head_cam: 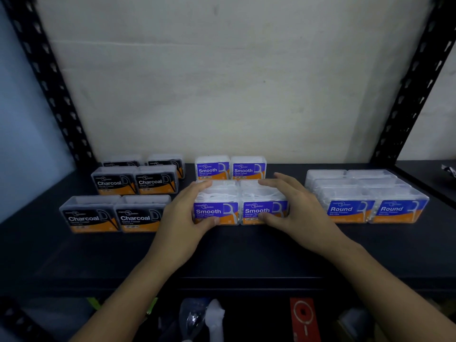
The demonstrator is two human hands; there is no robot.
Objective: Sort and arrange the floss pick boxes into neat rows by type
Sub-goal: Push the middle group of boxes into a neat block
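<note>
Two clear Smooth floss boxes point(240, 204) with blue labels stand side by side mid-shelf. My left hand point(183, 213) grips the left box, thumb on its front, fingers over its top. My right hand point(291, 206) grips the right box the same way. Behind them stand two more Smooth boxes point(230, 167). Several black Charcoal boxes point(116, 214) sit in paired rows on the left. Round boxes point(375, 209) with blue labels sit in paired rows on the right.
The dark shelf board point(222, 250) runs to a front edge below my wrists. Black perforated uprights point(53, 77) frame both sides, with a pale wall behind. Beneath the shelf lie a clear plastic item point(195, 317) and a red package point(304, 317).
</note>
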